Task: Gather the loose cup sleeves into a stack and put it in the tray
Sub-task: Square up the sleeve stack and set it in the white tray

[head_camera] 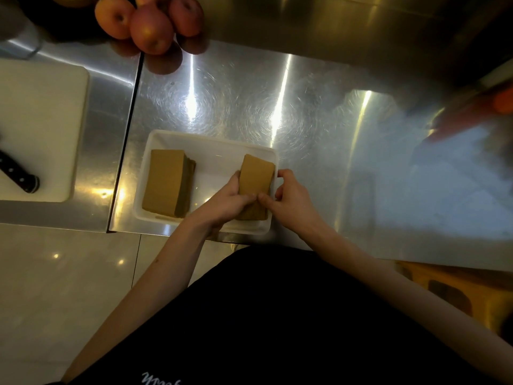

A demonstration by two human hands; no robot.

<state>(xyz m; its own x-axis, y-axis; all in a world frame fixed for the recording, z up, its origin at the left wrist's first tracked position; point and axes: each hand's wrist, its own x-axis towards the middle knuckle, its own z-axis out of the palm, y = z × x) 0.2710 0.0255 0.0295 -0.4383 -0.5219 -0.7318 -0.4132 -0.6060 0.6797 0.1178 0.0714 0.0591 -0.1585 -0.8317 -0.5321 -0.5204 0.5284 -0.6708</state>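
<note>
A white rectangular tray (211, 147) sits on the steel counter near its front edge. In its left half lies a stack of brown cardboard cup sleeves (166, 182). A second stack of brown sleeves (256, 176) is in the tray's right half, tilted up at its far end. My left hand (224, 202) grips this second stack from the left and near side. My right hand (288, 194) holds it from the right, with the thumb on the near end and the fingers over the tray's right rim.
Several red apples (151, 29) lie at the back left. A white cutting board (39, 129) with a black-handled knife (18, 175) is on the left counter. An orange blurred object (503, 104) is at the far right. The steel counter (333, 120) stretches right of the tray.
</note>
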